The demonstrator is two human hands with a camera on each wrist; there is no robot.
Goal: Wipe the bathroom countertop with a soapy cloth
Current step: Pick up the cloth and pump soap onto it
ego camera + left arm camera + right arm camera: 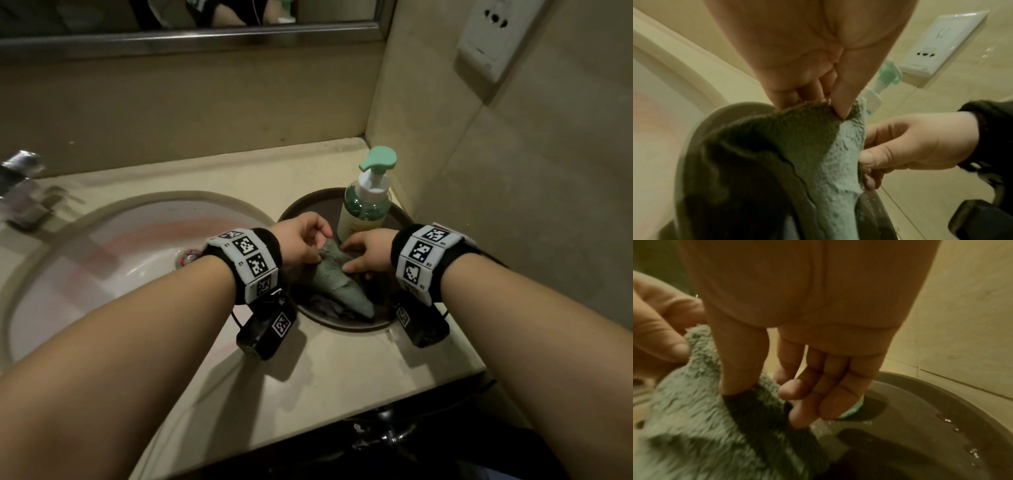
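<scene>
A wet grey-green cloth hangs in a peak over a round dark tray on the beige countertop. My left hand pinches the cloth's top corner between thumb and fingers. My right hand grips the cloth's right side, thumb on the near face and fingers curled behind it. In the left wrist view the right hand shows beside the cloth. A soap pump bottle with a mint-green head stands at the back of the tray, just beyond both hands.
A white sink basin lies left of the tray, with a chrome tap at its far left. Tiled walls close the corner behind and to the right, with a wall socket up high. Water droplets sit on the tray.
</scene>
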